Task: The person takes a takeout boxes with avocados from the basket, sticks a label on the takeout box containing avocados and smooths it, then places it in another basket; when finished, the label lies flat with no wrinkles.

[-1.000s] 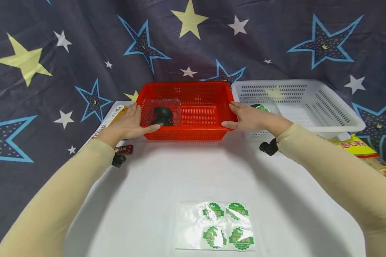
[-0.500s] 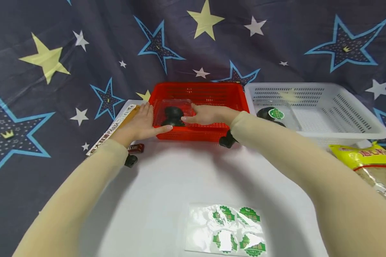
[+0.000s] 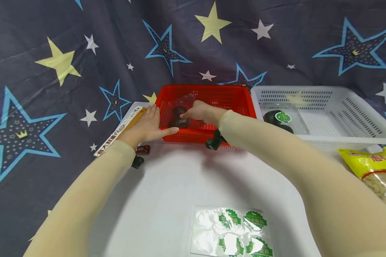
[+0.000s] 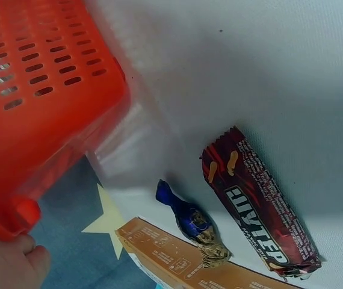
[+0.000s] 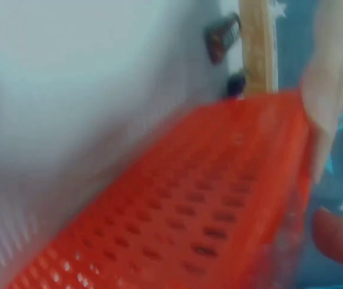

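My left hand (image 3: 144,126) rests on the left rim of the red basket (image 3: 231,96), its fingers lying straight along the outside and its thumb over the front rim. Inside that basket, my right hand (image 3: 201,111) grips the right side of a clear plastic box (image 3: 189,98), which tilts up. Dark rounded items (image 3: 179,123) sit in the box. Motion blurs the right wrist view, where a thumb (image 5: 339,238) appears beside the red basket's edge. In the left wrist view, part of the left hand (image 4: 9,262) touches the basket's rim.
To the right stands a white basket (image 3: 366,119) with another clear box of dark items (image 3: 273,117) bearing a green sticker. A yellow-topped bag (image 3: 370,162) lies nearer. Green stickers on a sheet (image 3: 231,232) lie in front. At left are a pasta box (image 3: 127,125), chocolate bar (image 4: 256,208) and wrapped candy (image 4: 191,221).
My right hand has left the red basket's right rim, reached left into it and taken hold of the clear box, which now tilts. My left hand stays on the left rim.
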Demonstrator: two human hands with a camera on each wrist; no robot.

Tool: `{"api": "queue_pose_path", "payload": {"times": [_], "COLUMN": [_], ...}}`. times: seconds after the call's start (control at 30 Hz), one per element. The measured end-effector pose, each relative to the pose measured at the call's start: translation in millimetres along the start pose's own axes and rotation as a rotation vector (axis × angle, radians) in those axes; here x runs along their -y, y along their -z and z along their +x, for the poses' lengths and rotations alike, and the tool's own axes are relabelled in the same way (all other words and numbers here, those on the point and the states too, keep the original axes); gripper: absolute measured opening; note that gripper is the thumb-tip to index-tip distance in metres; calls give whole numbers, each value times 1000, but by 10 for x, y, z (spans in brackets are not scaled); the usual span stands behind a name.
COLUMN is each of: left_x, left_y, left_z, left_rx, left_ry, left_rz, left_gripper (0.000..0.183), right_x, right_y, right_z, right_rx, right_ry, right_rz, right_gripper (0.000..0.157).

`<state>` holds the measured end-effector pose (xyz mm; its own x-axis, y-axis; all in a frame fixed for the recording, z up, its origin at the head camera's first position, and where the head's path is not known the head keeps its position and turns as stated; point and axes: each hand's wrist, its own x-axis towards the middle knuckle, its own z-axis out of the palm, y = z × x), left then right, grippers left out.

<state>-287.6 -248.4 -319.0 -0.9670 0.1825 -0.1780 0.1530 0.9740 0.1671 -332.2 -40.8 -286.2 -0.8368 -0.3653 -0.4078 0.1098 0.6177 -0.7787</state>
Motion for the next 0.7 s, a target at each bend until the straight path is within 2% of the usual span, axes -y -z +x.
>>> {"api": "queue_pose_path", "payload": {"times": [0.13,0.23,0.47,0.7], "left_x": [-5,-5,2,0], "left_y": [-15,-18,7,9], "left_z": [-2,4,3,7], "left_rx": [3,1,6,26], "left_ry": [7,4,5,9], "left_rz": [-5,-5,4,1], "left_gripper": [126,126,127,128], "right_x": [-30,-62,-145,-211], "right_y": [-83,-94,-2,81], "right_z": [25,49,124,171], "right_rx": [-10,13,133,174], "right_ry": [-15,-1,87,128], "right_rz": [56,102,75,171], "right_gripper": [87,95,93,90]}}
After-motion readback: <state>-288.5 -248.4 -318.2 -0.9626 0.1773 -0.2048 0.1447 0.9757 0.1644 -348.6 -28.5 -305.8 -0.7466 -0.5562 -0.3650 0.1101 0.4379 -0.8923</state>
